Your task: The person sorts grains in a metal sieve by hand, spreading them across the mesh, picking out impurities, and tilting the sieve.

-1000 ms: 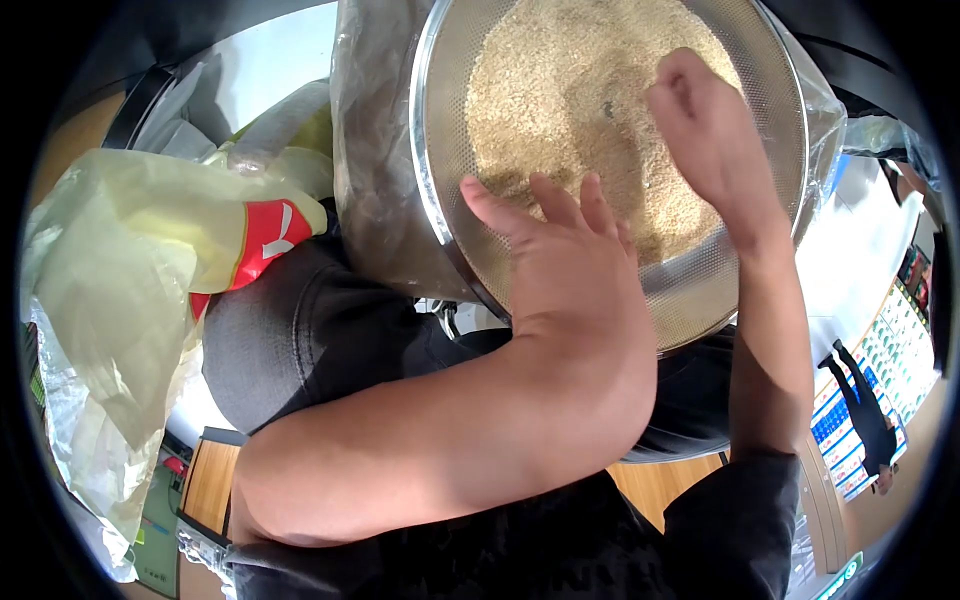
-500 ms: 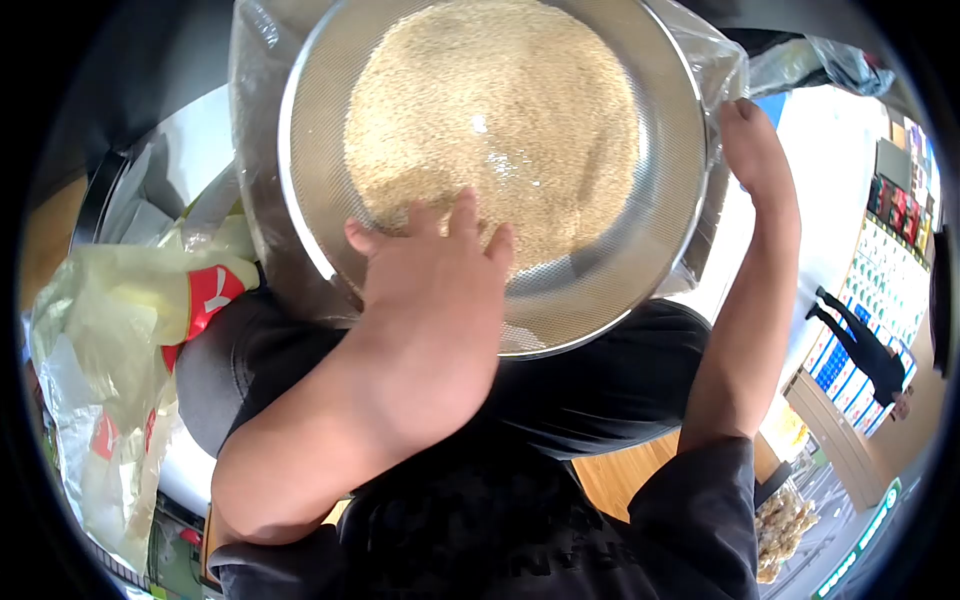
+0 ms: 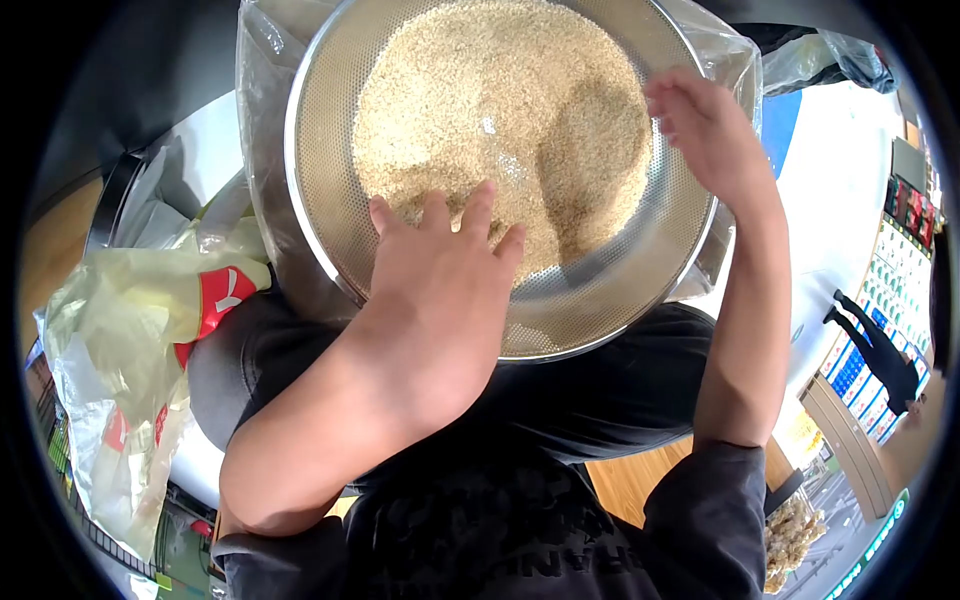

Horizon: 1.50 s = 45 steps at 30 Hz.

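Note:
A wide, round metal mesh sieve (image 3: 330, 215) rests over my lap, with a broad heap of small pale tan grains (image 3: 490, 90) inside it. My left hand (image 3: 440, 260) lies at the near side of the heap, fingers spread and the tips touching the grains. Over the right rim hovers my right hand (image 3: 710, 135), its fingers apart and slightly bent, with nothing in them. It casts a shadow on the grains. Beneath and around the sieve is a clear plastic bag (image 3: 265, 110).
On the left sits a yellowish plastic bag (image 3: 120, 320) with red marks. A white surface (image 3: 835, 150) extends to the right, with another clear bag (image 3: 850, 60) at its far end. Another person (image 3: 885, 360) in dark clothes stands in the distance near stocked shelves.
My right hand has left the sieve's right edge and come inward over the rim, its fingers opening. My left hand stays at the grains with nearly the same spread.

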{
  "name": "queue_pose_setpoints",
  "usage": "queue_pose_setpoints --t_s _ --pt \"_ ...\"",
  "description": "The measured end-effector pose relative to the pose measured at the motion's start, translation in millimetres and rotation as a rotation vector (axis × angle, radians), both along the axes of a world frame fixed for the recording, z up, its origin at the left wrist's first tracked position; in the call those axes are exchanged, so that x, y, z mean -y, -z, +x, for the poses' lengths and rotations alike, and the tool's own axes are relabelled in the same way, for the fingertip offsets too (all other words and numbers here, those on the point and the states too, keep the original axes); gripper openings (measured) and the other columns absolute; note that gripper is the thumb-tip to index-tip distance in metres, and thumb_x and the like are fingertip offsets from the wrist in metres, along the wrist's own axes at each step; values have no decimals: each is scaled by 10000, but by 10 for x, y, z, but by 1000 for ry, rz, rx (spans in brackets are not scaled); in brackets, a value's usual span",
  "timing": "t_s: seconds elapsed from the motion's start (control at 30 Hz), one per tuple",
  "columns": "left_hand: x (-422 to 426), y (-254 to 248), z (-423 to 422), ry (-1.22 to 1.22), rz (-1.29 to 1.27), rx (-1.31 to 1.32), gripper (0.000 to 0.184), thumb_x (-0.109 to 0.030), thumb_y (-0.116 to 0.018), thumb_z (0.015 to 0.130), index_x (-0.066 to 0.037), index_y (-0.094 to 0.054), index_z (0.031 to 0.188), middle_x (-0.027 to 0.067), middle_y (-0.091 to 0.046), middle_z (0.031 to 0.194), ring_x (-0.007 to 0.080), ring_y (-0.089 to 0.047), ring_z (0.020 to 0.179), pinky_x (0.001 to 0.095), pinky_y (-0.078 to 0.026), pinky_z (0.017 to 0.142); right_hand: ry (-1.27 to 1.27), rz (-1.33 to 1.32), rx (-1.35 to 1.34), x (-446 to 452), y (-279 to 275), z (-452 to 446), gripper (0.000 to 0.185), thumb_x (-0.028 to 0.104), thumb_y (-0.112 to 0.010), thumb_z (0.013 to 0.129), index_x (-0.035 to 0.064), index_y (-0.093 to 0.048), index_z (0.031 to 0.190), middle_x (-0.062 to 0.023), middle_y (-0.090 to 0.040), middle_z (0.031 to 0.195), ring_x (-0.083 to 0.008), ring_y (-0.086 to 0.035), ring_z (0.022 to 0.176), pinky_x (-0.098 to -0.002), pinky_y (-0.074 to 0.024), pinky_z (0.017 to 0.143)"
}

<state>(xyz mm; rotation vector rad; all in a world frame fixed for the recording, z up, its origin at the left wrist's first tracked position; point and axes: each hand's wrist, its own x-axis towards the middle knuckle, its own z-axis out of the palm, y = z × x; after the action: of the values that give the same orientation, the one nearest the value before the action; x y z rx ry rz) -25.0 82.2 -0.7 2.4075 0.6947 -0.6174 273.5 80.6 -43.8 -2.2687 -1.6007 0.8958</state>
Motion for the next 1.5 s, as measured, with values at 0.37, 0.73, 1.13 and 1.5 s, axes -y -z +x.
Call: queue_pose_setpoints --t_s 0.37,0.73,1.13,1.5 --pt "-6 12 5 -10 -5 16 910 -313 -908 728 -94 -505 1514 202 -486 1547 375 -522 1356 640 -407 1125 584 120 -686 -328 386 -234 298 91 -428 1084 -97 -601 1235 -167 -681 1141 -253 -702 989 -366 -588 957" --pt "-97 -79 42 98 -94 -105 739 -277 -610 937 -50 -390 1605 249 -385 1630 460 -447 1443 682 -341 1158 705 200 -958 -378 581 -371 307 155 -426 1112 -112 -549 1204 -181 -625 1125 -273 -662 1064 -406 -576 1021" --pt "-95 -77 55 107 -94 -118 737 -284 -603 946 -50 -381 1609 245 -386 1629 444 -437 1463 683 -343 1156 533 -137 -1279 -247 567 -931 296 215 -446 1113 -37 -600 1137 -149 -667 1105 -249 -663 1083 -396 -557 1024" --pt "-73 -64 43 99 -90 -103 697 -277 -575 965 -54 -400 1601 236 -394 1626 444 -442 1457 686 -352 1149 305 -11 -957 -254 267 -208 336 200 -574 1062 -46 -630 1284 -143 -706 1097 -243 -714 936 -345 -603 923"
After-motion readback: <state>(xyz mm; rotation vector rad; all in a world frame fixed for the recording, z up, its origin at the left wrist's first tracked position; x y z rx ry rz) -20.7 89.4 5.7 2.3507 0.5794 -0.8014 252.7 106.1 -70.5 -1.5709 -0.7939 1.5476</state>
